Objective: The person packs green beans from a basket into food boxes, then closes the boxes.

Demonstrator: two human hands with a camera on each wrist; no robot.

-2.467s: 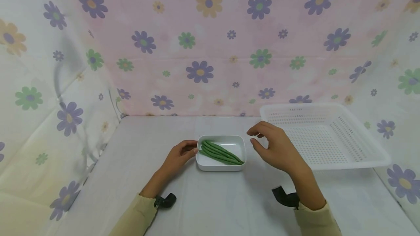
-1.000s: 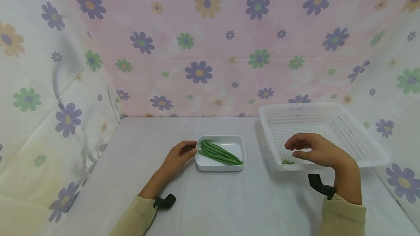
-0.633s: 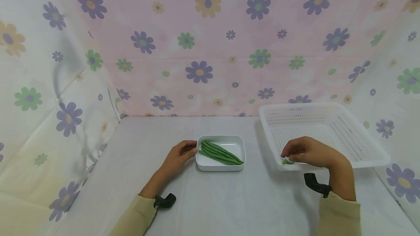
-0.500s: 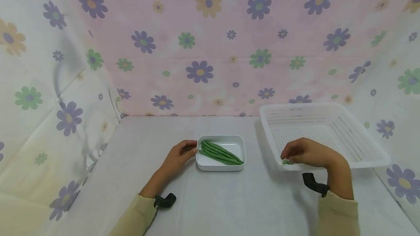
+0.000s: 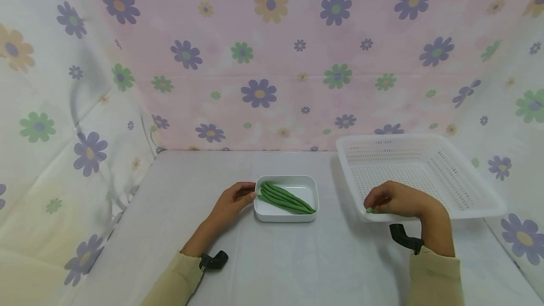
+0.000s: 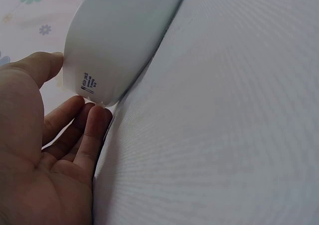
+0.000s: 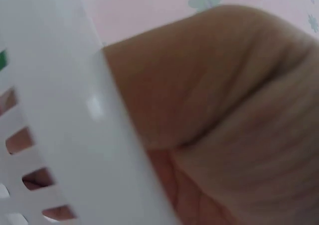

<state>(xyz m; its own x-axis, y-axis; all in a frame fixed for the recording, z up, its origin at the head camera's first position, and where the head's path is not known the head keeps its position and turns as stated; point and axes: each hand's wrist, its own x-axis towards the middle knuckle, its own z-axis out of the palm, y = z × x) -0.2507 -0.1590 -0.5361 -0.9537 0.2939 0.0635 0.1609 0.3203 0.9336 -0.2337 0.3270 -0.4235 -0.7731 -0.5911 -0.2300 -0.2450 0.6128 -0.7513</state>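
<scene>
In the head view a white rectangular dish (image 5: pixel 285 218) holds several long green beans (image 5: pixel 284 198) lying in a bundle. My left hand (image 5: pixel 233 202) holds the dish by its left end. The left wrist view has the thumb at the upper rim and the fingertips at the lower edge, beside small printed lettering. My right hand (image 5: pixel 397 198) reaches into the front left corner of a white mesh basket (image 5: pixel 471 174), fingers curled down and pinching a green bean (image 5: pixel 370 210). Only the bean's tip shows; the hand covers the rest. In the right wrist view the basket's rim (image 7: pixel 94 105) hides the fingertips.
A white cloth (image 5: pixel 272 263) covers the table. A pink flowered curtain (image 5: pixel 272 60) stands behind, with pale flowered cloth on both sides. The basket's raised rim lies under the right wrist. Each wrist wears a black camera mount (image 5: pixel 216 260).
My right hand moved from beside the dish to the basket, lowered into its front left corner and closed its fingers on the green bean there. The left hand and dish have stayed put.
</scene>
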